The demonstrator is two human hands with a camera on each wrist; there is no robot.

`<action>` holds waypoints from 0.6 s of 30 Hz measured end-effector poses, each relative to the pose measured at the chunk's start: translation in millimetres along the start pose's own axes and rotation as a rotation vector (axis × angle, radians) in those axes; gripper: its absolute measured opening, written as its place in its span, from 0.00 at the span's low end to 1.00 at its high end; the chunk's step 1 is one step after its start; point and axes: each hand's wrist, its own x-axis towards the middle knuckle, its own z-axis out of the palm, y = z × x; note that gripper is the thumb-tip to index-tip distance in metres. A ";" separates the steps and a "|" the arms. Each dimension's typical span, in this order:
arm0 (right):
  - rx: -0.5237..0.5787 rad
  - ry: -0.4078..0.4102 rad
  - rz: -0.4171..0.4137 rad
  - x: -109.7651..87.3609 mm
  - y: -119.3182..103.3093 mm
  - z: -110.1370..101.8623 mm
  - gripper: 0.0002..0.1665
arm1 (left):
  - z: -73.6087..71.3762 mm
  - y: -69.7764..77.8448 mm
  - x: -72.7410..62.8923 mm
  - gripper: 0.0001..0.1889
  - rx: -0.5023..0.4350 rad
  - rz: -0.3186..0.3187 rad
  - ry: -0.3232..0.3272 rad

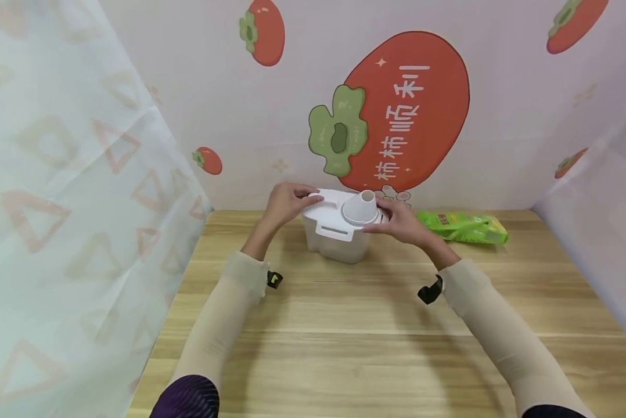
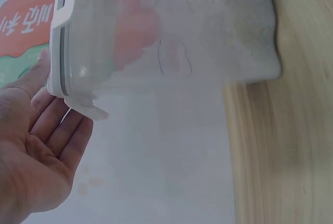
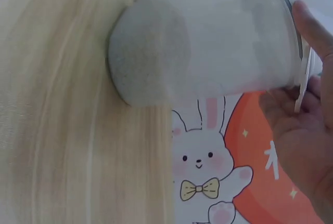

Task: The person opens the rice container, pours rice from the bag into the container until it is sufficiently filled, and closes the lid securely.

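A translucent plastic storage container (image 1: 339, 248) with a white lid (image 1: 328, 203) stands upright on the table near the back wall. A white cone-shaped spout (image 1: 364, 208) rises from the right part of the lid. Greyish contents (image 3: 138, 52) show through the lower wall. My left hand (image 1: 287, 203) holds the lid's left end, thumb at the lid's edge and fingers by a side latch (image 2: 86, 108) that sticks out from the wall. At the opposite end my right hand (image 1: 399, 220) grips the lid, its fingers around another outward-tilted latch (image 3: 304, 86).
Right of the container lies a green plastic package (image 1: 464, 227) against the back wall. Wood-grain table (image 1: 334, 325) extends toward me. Printed cloth walls (image 1: 151, 133) enclose the left, back and right sides.
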 end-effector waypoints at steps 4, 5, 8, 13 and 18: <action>0.037 -0.072 -0.021 8.5 6.1 -8.0 0.42 | -2.5 3.1 -10.3 0.16 0.065 -0.002 0.033; 0.040 -0.090 -0.019 10.2 7.4 -10.2 0.41 | -1.9 4.0 -12.6 0.16 0.083 0.001 0.048; 0.040 -0.135 0.002 14.2 11.5 -16.2 0.40 | 0.6 7.4 -19.6 0.15 0.138 0.011 0.094; 0.069 -0.176 0.057 19.6 16.3 -23.1 0.38 | 3.8 11.6 -26.6 0.16 0.210 0.015 0.144; 0.115 -0.211 0.087 25.5 17.7 -26.2 0.36 | 2.2 14.9 -29.7 0.16 0.231 0.012 0.157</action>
